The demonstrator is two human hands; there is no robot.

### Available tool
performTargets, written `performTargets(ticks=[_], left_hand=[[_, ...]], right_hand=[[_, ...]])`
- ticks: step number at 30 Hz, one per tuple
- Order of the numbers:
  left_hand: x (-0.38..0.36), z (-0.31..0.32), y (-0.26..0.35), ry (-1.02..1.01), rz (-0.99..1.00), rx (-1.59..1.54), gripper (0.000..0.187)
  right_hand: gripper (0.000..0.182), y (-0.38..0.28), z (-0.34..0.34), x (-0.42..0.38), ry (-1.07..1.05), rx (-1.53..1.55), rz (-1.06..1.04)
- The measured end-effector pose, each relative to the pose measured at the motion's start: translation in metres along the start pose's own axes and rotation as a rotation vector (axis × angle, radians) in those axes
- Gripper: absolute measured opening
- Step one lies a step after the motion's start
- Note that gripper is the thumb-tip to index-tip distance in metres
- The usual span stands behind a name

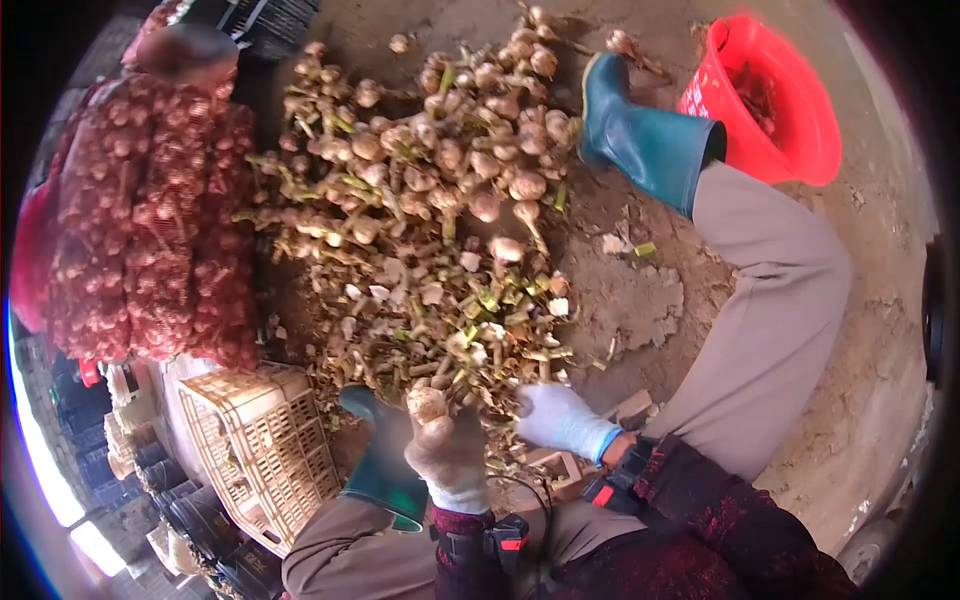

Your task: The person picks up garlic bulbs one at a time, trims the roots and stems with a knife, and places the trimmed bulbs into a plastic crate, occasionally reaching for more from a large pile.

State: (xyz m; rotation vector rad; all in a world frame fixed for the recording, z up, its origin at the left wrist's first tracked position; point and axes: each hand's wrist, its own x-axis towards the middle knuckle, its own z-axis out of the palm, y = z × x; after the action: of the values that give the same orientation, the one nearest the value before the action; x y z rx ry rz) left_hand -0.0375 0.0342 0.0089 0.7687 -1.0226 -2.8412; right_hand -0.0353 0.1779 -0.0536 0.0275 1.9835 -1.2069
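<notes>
My left hand [447, 465], in a soiled work glove, grips a garlic bulb [427, 403] low in the view, over the trimmings. A second round shape beside that bulb is partly covered by the fingers. My right hand [560, 416], in a white glove with a blue cuff, is closed a little to the right; whatever its fingers hold is hidden. Beyond both hands spreads a pile of garlic bulbs [484, 206] with stalks attached. Cut stalks and leaf scraps [440, 330] lie between the pile and my hands.
Red mesh sacks of bulbs [150, 220] stand at the left, with a cream plastic crate [262, 440] below them. A red bucket [815, 125] holding dark scraps sits at upper right. My teal boots [650, 145] and legs flank the pile.
</notes>
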Motion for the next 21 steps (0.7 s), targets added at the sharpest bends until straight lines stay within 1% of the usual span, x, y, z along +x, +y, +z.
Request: performTargets(ticks=[1,2,3,4,5,6,7,8,9,10,11,12,14,15,16,17,18,19,20,21], left_hand=[[0.000,-0.002,0.005,0.040,0.028,0.008,0.045],[0.001,-0.006,0.009,0.065,0.077,-0.025,0.035],[0.002,-0.012,0.016,0.110,0.104,-0.061,0.029],[0.002,-0.022,0.028,0.173,0.150,-0.086,0.023],[0.004,-0.037,0.044,0.144,0.194,-0.070,0.020],[0.008,-0.055,0.065,0.107,0.249,-0.083,0.018],[0.007,-0.077,0.098,0.062,0.347,-0.141,0.020],[0.010,-0.088,0.129,-0.004,0.410,-0.215,0.023],[0.006,-0.079,0.157,-0.021,0.405,-0.233,0.023],[-0.003,-0.056,0.186,0.035,0.480,-0.415,0.033],[-0.005,-0.032,0.208,0.100,0.539,-0.595,0.044],[0.007,-0.019,0.214,0.170,0.598,-0.770,0.055],[0.073,-0.040,0.188,0.415,0.849,0.034,0.048],[0.105,-0.057,0.189,0.170,0.506,0.064,0.038],[0.148,-0.044,0.157,0.570,0.576,0.511,0.026],[0.179,-0.026,0.128,0.313,0.706,0.779,0.022],[0.227,-0.049,0.107,0.194,0.652,1.012,0.023],[0.265,-0.058,0.087,0.218,0.454,1.298,0.023],[0.280,-0.036,0.073,0.341,0.159,1.289,0.025],[0.324,-0.072,0.050,0.481,-0.019,0.928,0.031]], right_hand=[[0.032,0.017,0.009,0.003,-0.081,-0.031,0.096],[0.031,0.011,0.008,-0.001,-0.046,-0.048,0.044],[0.032,0.012,0.009,0.002,0.014,-0.063,-0.029],[0.031,-0.003,-0.003,-0.002,0.025,-0.040,-0.003],[0.031,-0.003,0.000,-0.006,0.112,0.134,-0.055],[0.032,0.005,0.001,-0.001,0.083,0.141,-0.020],[0.038,0.004,0.001,-0.003,0.093,0.169,-0.045],[0.042,0.021,0.011,-0.002,0.215,0.257,-0.135],[0.044,0.008,0.002,-0.008,0.168,0.235,-0.113],[0.045,-0.003,-0.004,-0.017,0.135,0.216,-0.071],[0.044,-0.007,-0.003,-0.016,0.177,0.190,-0.127],[0.041,-0.015,-0.011,-0.021,0.147,0.186,-0.111],[0.039,-0.014,-0.005,-0.013,0.218,0.281,-0.136],[0.039,-0.013,-0.009,-0.009,0.148,0.274,-0.053],[0.040,-0.015,-0.014,-0.005,0.071,0.263,0.028],[0.037,-0.007,-0.010,-0.002,0.128,0.301,0.026],[0.022,0.003,-0.003,0.003,0.155,0.441,0.026],[0.021,-0.004,-0.012,0.006,0.148,0.454,0.099],[0.021,-0.014,-0.021,0.004,0.135,0.469,0.178],[0.023,-0.017,-0.025,0.006,0.136,0.473,0.224]])
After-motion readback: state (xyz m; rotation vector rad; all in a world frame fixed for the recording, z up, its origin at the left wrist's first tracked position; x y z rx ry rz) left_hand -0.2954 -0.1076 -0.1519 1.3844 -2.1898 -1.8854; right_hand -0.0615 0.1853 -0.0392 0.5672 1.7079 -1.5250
